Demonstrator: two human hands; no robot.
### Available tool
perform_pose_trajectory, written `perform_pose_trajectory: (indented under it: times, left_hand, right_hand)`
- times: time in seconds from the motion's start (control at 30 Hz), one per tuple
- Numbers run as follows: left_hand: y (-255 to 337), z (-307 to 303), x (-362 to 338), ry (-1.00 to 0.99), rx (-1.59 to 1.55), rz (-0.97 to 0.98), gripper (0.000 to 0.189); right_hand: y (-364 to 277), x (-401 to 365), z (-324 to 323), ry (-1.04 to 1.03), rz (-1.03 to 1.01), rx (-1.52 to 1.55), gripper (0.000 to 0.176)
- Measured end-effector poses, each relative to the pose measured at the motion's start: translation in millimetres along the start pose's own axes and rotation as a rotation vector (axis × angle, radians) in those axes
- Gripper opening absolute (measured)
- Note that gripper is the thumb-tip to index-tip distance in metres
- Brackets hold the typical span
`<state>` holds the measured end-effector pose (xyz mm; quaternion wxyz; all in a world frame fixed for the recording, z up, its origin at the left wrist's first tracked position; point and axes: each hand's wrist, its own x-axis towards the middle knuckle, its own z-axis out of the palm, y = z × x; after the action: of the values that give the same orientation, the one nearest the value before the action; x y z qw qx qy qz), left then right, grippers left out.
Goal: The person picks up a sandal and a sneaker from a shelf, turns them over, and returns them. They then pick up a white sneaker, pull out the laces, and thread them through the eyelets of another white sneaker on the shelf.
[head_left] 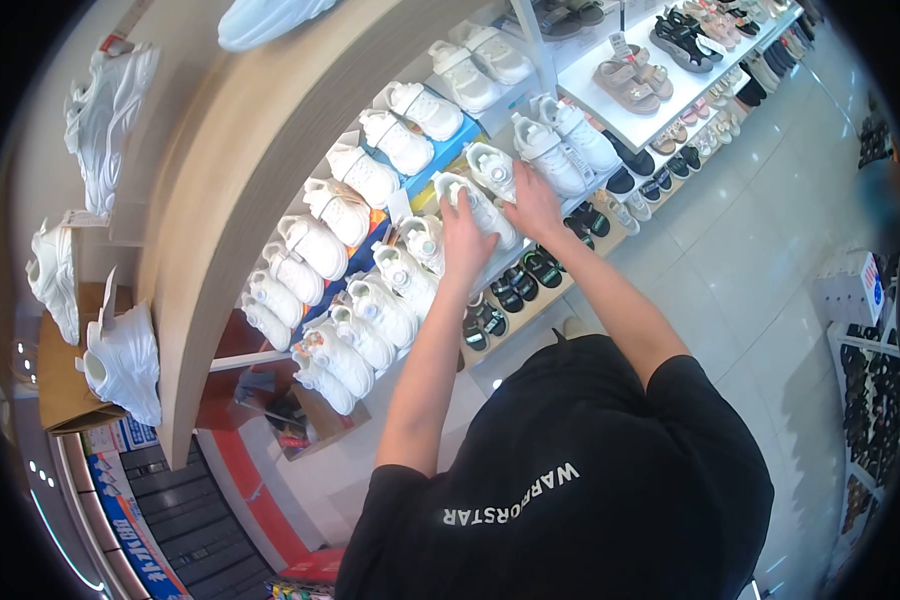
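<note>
On the shelf (502, 264), left hand (467, 242) and right hand (533, 208) touch neighbouring white sneakers (489, 214), their fingers spread.

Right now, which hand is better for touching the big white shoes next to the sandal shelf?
Probably the right hand. It's on a white shoe just beside those big shoes, so it looks closer. The left hand is on another shoe, farther away.

Two hands (467, 243), over twenty white shoes (400, 143)
</note>
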<state>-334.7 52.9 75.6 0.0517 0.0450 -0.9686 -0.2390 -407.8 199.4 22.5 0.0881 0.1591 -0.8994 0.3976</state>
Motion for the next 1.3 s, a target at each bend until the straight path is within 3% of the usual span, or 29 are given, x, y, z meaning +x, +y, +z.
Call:
perform_pose_trajectory:
  times: [0.2, 0.3, 0.6, 0.9, 1.0, 1.2, 1.3]
  left_hand:
    - [2, -6, -1, 0.001, -0.026, 0.059, 0.104]
    - [-1, -7, -1, -0.006, -0.049, 0.061, 0.104]
    - [4, -7, -5, -0.117, -0.056, -0.018, 0.117]
    - [0, -7, -5, -0.141, -0.005, 0.012, 0.12]
    - [0, -10, -6, -0.143, 0.003, 0.009, 0.12]
    - [0, -17, -8, -0.123, -0.02, 0.006, 0.117]
    - [-6, -16, -7, -0.098, 0.012, 0.041, 0.114]
  right_hand:
    - [2, 0, 8, 0.018, -0.048, 0.015, 0.079]
    - [0, -3, 10, 0.135, -0.09, 0.002, 0.067]
    - [-5, -11, 6, 0.08, -0.026, -0.066, 0.073]
    - [-2, -13, 10, 0.137, -0.096, -0.129, 0.078]
    - [-2, -13, 5, 0.049, -0.06, -0.119, 0.082]
    - [-24, -38, -30, 0.05, -0.076, 0.0, 0.075]
    - [-17, -70, -47, 0.117, 0.026, 0.093, 0.067]
